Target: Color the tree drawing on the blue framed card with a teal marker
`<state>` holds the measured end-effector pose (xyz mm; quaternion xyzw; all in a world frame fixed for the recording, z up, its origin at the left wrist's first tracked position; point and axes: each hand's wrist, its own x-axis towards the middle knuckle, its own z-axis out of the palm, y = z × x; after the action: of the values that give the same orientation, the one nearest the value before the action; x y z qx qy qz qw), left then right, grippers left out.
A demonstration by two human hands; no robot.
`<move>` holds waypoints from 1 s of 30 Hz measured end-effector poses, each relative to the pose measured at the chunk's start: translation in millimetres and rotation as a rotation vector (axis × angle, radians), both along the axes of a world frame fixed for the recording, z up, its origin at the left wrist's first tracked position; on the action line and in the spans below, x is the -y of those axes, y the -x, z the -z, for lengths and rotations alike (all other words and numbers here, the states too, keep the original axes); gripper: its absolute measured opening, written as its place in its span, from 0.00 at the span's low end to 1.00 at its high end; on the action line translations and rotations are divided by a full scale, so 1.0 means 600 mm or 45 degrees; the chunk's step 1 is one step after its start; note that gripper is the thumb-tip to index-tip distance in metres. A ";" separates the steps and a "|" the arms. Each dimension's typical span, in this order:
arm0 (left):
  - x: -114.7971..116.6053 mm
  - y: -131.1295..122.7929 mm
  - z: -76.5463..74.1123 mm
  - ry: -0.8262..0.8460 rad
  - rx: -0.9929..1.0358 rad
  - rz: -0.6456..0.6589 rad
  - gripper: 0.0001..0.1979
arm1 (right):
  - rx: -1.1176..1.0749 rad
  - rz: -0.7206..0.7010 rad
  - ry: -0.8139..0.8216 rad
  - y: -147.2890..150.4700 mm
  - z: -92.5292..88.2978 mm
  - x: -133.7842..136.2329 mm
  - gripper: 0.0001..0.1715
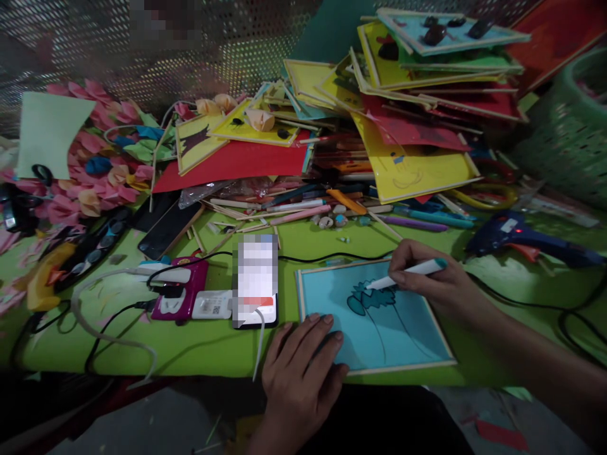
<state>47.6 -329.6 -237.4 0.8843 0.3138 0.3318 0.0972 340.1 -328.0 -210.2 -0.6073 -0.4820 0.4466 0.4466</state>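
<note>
A blue sheet (327, 291) edged with thin wooden sticks lies near the table's front edge. On it is a dark teal drawing (379, 297) with two long thin lines running down from it. My right hand (422, 275) grips a white marker (415, 270) with a teal end, its tip at the drawing. Spread flat, my left hand (306, 363) rests over the sheet's lower left corner with nothing in it. A lit phone (256, 281) with a cable lies just beyond that hand, to the left.
A magenta power strip (194, 287) with plugs and cords sits at left. Framed coloured cards (417, 151) are piled at the back right, above scattered markers and sticks. A blue glue gun (516, 234) lies at right, near a green basket (564, 126). Pink paper pieces (66, 208) heap at left.
</note>
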 end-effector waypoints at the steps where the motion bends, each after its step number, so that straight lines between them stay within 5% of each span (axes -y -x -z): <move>1: -0.001 0.001 0.000 -0.002 -0.014 0.008 0.12 | -0.001 0.006 -0.004 0.000 -0.001 0.000 0.16; 30: 0.001 0.004 0.002 0.004 -0.033 0.018 0.12 | 0.016 0.041 -0.010 0.002 -0.002 0.002 0.16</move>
<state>45.5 -330.3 -238.4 0.8906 0.3091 0.3192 0.0967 339.1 -329.1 -208.8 -0.6160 -0.4765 0.4338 0.4531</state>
